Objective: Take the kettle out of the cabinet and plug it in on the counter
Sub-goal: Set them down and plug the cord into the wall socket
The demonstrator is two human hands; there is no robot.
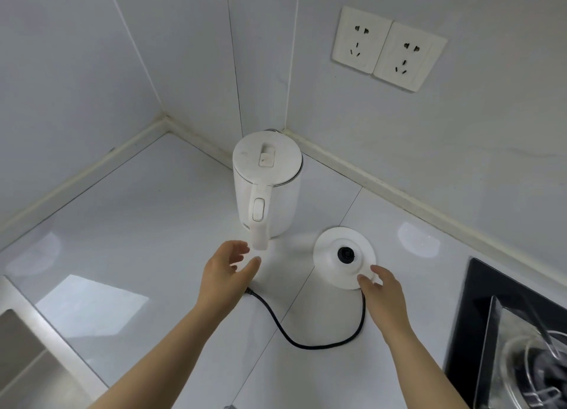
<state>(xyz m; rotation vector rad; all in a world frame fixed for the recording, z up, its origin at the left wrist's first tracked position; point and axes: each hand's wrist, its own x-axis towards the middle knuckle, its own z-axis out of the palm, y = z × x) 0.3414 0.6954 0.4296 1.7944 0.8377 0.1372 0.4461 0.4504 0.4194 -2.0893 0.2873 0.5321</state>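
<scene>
The tall white plastic kettle point(267, 185) already stands on the glossy white counter point(138, 224), its round white base point(344, 257) at its four o'clock. Left hand point(225, 270) and right hand point(380, 289) hover spread, empty. The black cord point(306, 342) remains unplugged; the twin white wall sockets point(388, 48) wait at one o'clock.

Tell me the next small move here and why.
Probably pick up the cord end under the left hand and carry it toward the wall sockets: kettle and base already sit on the counter, both sockets empty.
</scene>
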